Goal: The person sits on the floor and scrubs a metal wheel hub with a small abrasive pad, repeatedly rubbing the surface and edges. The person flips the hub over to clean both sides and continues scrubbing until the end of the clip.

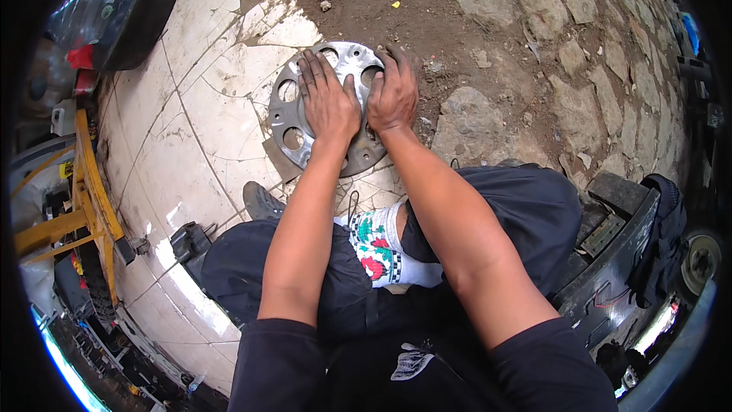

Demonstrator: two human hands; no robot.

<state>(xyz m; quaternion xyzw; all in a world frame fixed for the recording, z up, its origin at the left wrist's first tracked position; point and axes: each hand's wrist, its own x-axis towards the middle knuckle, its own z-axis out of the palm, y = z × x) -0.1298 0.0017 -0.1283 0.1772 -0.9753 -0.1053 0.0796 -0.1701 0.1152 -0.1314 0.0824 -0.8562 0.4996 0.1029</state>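
A round grey metal disc (286, 113) with large holes around its ring lies low before me, its face partly shiny. My left hand (330, 107) rests flat on its upper face, fingers stretched out. On the disc's right side is my right hand (395, 96), its thumb on the face and its bent fingers at the rim. Dark smudges cover the fingers of both hands. A flat brown piece (284, 166) sticks out from under the disc's near left edge. My hands and wrists hide the disc's middle.
Cracked white tiles (198, 107) stretch to the left, and dirt with set stones (473, 126) to the right. A yellow metal frame (90, 183) and a dark bin of plastic bottles (103, 12) stand at left. My crossed legs (496, 198) are close to the disc.
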